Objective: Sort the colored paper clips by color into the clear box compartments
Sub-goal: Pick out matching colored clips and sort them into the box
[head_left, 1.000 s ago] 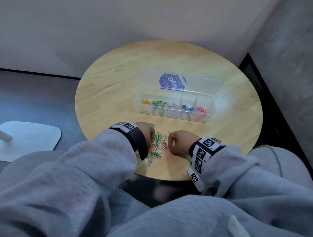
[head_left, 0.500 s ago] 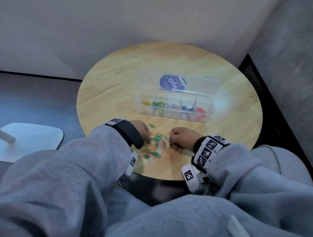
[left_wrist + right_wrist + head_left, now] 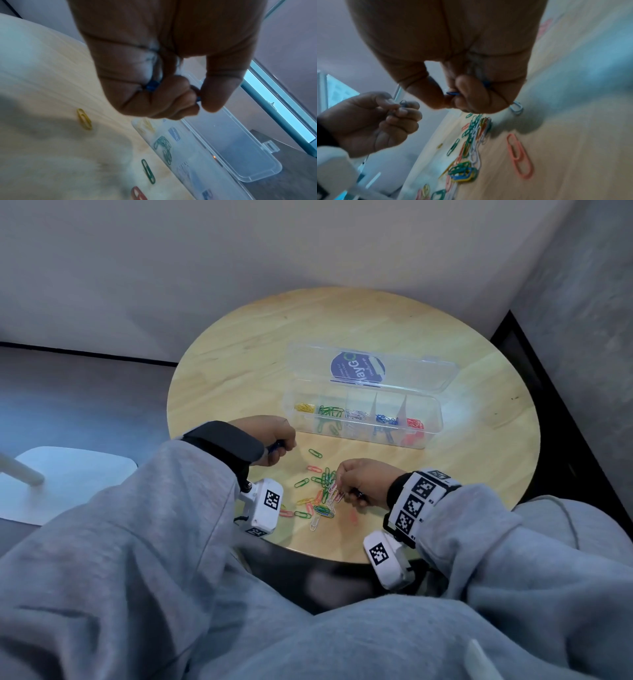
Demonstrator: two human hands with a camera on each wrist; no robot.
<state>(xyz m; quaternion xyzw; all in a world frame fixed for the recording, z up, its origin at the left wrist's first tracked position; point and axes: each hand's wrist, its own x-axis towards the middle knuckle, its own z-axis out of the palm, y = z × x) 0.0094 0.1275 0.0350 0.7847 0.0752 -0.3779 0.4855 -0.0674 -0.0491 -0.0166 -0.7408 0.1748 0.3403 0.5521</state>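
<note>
Clips: I see the loose pile (image 3: 323,496) on the near part of the tabletop (image 3: 239,364), green, orange, yellow, white and blue mixed; single ones lie around it, a green one (image 3: 315,453) on the far side and an orange one (image 3: 519,155) on the near right.
Box: clear box (image 3: 363,436) lies far of the pile, lid (image 3: 428,371) folded open toward the far side. Compartments left to right hold yellow, green, white, blue and red clips.
Left hand: my left hand (image 3: 270,436) is raised just left of the box's near left corner, fingers (image 3: 171,97) curled, thumb and forefinger pinching blue clips (image 3: 151,85).
Right hand: my right hand (image 3: 363,482) is at the pile's right edge, fingers (image 3: 471,93) curled, pinching a blue clip (image 3: 452,93).
Sleeves: grey, with marker-tagged wrist bands (image 3: 418,501).
</note>
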